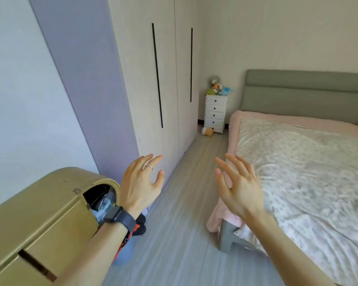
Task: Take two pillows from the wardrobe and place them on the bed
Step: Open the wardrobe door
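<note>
Wardrobe [153, 79] shut at your 11 o'clock, nearer your left hand [140, 186]; right hand [239, 190] also empty, fingers spread.

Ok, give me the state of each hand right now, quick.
Left hand, with the dark wristwatch: open, fingers spread, holding nothing.
Right hand: open, fingers spread, holding nothing.

Cream wardrobe [153, 79] with black handle strips; pink bed [298, 162], pale floral cover, grey-green headboard [298, 93]; white drawers [215, 112].
</note>
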Demonstrator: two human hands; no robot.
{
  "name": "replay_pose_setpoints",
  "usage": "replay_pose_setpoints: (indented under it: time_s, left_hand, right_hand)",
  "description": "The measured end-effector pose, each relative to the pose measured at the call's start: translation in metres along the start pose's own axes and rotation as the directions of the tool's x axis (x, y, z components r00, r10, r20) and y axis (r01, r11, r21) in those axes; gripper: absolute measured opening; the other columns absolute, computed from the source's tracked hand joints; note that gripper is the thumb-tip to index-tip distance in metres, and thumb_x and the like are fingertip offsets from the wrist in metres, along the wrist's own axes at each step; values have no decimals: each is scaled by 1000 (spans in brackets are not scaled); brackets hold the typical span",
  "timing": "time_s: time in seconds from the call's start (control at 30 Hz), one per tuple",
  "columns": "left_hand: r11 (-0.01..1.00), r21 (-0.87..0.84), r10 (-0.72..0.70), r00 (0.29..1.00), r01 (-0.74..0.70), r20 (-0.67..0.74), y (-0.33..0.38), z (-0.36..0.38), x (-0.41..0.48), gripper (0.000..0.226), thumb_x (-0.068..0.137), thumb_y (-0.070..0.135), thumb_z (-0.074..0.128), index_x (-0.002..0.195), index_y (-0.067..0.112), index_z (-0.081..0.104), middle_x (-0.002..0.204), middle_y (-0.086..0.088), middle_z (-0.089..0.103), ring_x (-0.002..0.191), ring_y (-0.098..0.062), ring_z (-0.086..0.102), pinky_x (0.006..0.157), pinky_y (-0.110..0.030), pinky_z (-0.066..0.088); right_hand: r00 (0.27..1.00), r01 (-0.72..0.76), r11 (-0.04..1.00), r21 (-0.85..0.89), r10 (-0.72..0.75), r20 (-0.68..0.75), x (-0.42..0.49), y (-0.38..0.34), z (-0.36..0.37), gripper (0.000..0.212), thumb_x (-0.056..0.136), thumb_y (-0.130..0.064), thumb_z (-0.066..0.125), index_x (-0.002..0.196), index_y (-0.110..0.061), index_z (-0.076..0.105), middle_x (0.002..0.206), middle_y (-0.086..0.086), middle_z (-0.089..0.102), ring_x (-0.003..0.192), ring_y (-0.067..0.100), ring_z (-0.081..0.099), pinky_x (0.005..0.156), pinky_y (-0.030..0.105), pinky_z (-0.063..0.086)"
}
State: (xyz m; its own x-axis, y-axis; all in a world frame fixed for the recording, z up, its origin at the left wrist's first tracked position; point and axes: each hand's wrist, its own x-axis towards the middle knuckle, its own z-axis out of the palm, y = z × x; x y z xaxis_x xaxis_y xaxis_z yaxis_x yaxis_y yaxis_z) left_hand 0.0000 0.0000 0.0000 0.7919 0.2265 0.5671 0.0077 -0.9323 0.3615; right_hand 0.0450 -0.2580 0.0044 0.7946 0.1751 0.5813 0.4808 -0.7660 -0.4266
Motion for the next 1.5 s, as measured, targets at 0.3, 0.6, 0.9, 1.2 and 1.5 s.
replay_pose_setpoints:
  time_s: [0.3, 0.6, 0.9, 1.2, 1.5]
  left_hand:
    - [1000, -15, -19, 1000, 20, 19, -46, 65, 149, 45, 91, 34, 61, 135, 30, 59, 142, 1, 56, 132, -23, 48, 107, -39, 39]
    - [999, 22, -33, 998, 32, 56, -81, 160, 285, 47, 93, 39, 57, 139, 34, 54, 147, 6, 50, 137, -17, 41, 108, -35, 36]
    - [992, 78, -102, 995, 102, 3, -104, 245, 431, 48, 93, 40, 54, 141, 35, 51, 149, 7, 48, 140, -18, 38, 112, -36, 35]
    - [975, 142, -163, 985, 170, -59, -155, 319, 541, 48, 92, 35, 60, 139, 31, 55, 147, 2, 51, 138, -23, 43, 111, -41, 38]
    - [972, 186, -118, 985, 141, -128, -210, 366, 685, 48, 93, 33, 58, 140, 28, 55, 149, 0, 49, 138, -25, 40, 110, -48, 38]
  right_hand:
    - [999, -40, 999, -13, 40, -13, 135, 17, 75, 44, 96, -43, 47, 135, -30, 62, 146, 1, 55, 139, 26, 41, 108, 51, 40]
    - [998, -50, 999, -3, 50, 37, 270, 73, 168, 41, 101, -43, 46, 140, -34, 55, 152, -4, 49, 144, 23, 35, 111, 49, 36]
    - [997, 44, 996, 79, -49, 62, 431, 126, 253, 47, 99, -49, 38, 142, -36, 53, 152, -6, 48, 144, 22, 34, 112, 49, 37]
    - [991, 29, 984, 174, -52, 125, 567, 157, 356, 41, 101, -44, 46, 141, -36, 54, 153, -5, 46, 144, 22, 32, 113, 46, 32]
    - [975, 75, 950, 302, -134, 178, 700, 152, 458, 42, 101, -40, 49, 143, -34, 53, 154, -6, 44, 146, 19, 29, 116, 43, 30]
